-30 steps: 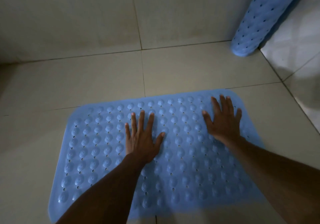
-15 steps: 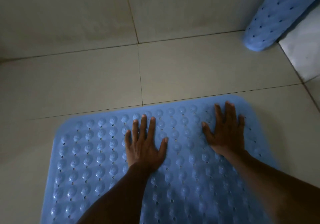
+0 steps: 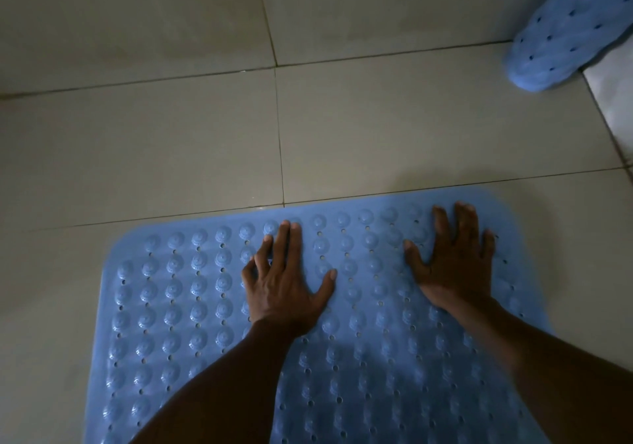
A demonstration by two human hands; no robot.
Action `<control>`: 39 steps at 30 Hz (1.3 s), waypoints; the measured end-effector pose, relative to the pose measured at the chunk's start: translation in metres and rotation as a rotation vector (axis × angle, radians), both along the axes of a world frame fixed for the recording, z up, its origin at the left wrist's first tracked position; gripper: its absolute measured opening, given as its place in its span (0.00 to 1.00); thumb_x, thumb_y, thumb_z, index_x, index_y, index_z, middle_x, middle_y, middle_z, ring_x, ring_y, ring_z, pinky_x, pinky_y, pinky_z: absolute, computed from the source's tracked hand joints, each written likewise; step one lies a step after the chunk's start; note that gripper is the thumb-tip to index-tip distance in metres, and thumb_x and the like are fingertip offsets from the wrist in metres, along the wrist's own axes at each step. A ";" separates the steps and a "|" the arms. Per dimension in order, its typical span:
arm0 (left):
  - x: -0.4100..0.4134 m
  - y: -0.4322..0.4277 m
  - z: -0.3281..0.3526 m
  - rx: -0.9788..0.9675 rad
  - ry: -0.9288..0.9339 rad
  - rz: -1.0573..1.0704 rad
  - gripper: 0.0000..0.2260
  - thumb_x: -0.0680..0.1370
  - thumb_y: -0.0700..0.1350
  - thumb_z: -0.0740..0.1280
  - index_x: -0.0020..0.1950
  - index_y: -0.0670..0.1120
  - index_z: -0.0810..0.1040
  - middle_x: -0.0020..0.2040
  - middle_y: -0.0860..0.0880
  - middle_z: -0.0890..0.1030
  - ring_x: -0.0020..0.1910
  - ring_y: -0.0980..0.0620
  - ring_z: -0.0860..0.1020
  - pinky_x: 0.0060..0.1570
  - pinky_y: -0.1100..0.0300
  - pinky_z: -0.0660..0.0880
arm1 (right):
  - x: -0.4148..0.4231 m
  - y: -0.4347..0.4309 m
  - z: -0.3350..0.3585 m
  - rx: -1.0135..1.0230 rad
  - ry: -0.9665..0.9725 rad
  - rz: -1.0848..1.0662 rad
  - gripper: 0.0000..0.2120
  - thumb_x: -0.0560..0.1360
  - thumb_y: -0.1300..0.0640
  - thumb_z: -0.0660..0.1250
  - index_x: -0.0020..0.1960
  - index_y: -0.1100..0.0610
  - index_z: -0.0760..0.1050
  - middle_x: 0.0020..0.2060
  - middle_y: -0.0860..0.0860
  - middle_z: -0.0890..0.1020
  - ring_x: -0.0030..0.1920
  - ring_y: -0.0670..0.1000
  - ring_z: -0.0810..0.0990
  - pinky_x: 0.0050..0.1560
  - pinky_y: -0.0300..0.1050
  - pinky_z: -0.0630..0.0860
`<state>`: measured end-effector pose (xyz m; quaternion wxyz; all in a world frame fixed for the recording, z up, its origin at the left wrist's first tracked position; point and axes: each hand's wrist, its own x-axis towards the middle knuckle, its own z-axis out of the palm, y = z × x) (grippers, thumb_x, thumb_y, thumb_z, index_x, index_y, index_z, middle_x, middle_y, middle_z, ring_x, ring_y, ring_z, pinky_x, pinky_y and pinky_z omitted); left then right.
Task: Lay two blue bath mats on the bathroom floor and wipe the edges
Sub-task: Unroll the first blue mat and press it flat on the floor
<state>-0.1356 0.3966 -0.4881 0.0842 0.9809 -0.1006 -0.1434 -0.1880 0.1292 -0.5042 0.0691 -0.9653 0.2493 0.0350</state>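
The left grip (image 3: pixel 284 289) lay released, palm down, pressing the flat blue mat (image 3: pixel 191 306) beneath it. The right grip (image 3: pixel 452 265), just to its right, was likewise released and pressed the same mat near its far right corner. Beyond both grips lay the tiled floor (image 3: pixel 342 128). A rolled blue mat (image 3: pixel 568 29) stood well beyond the right grip, its end on the floor.

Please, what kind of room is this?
Probably a bathroom or shower room: pale ceramic floor tiles meet a tiled wall, a flat blue rubber bath mat with bumps and holes lies under the left hand and right hand, and a rolled blue mat leans in the corner.
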 end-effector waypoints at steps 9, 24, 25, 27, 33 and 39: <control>-0.001 0.001 0.000 -0.012 -0.029 0.000 0.43 0.74 0.75 0.50 0.83 0.55 0.41 0.84 0.55 0.45 0.81 0.46 0.47 0.74 0.43 0.55 | -0.001 0.002 -0.005 -0.029 -0.044 0.006 0.38 0.74 0.32 0.50 0.78 0.53 0.58 0.79 0.60 0.56 0.80 0.59 0.52 0.76 0.66 0.53; -0.031 0.092 0.003 -0.083 -0.167 -0.031 0.36 0.79 0.67 0.45 0.84 0.50 0.50 0.84 0.48 0.49 0.83 0.44 0.47 0.79 0.45 0.48 | -0.011 0.080 0.005 -0.045 -0.229 0.200 0.31 0.78 0.41 0.52 0.76 0.55 0.68 0.77 0.56 0.67 0.79 0.58 0.62 0.73 0.71 0.55; -0.033 0.113 0.006 -0.068 -0.177 -0.018 0.36 0.79 0.66 0.45 0.84 0.50 0.50 0.84 0.48 0.49 0.83 0.44 0.47 0.79 0.45 0.48 | -0.007 0.106 0.007 -0.026 -0.265 0.251 0.30 0.78 0.41 0.53 0.74 0.55 0.70 0.76 0.56 0.69 0.77 0.57 0.65 0.73 0.70 0.59; -0.029 0.152 0.009 -0.024 -0.195 0.017 0.36 0.80 0.66 0.46 0.84 0.49 0.51 0.84 0.48 0.50 0.83 0.44 0.47 0.80 0.44 0.50 | 0.010 0.156 0.011 0.042 -0.297 0.347 0.29 0.78 0.41 0.53 0.72 0.56 0.73 0.74 0.55 0.72 0.76 0.56 0.68 0.71 0.67 0.63; 0.013 0.202 0.010 -0.018 -0.170 0.063 0.37 0.79 0.66 0.42 0.84 0.49 0.48 0.84 0.48 0.49 0.83 0.45 0.44 0.80 0.47 0.45 | 0.061 0.257 0.011 0.121 -0.222 0.585 0.29 0.78 0.42 0.53 0.74 0.55 0.69 0.75 0.53 0.71 0.79 0.55 0.63 0.74 0.66 0.60; 0.042 0.196 -0.011 -0.080 -0.172 0.032 0.34 0.80 0.65 0.48 0.84 0.51 0.52 0.83 0.50 0.55 0.83 0.46 0.48 0.80 0.46 0.48 | 0.083 0.277 0.007 0.078 -0.235 0.566 0.28 0.76 0.44 0.60 0.71 0.56 0.70 0.69 0.53 0.74 0.75 0.54 0.68 0.72 0.62 0.61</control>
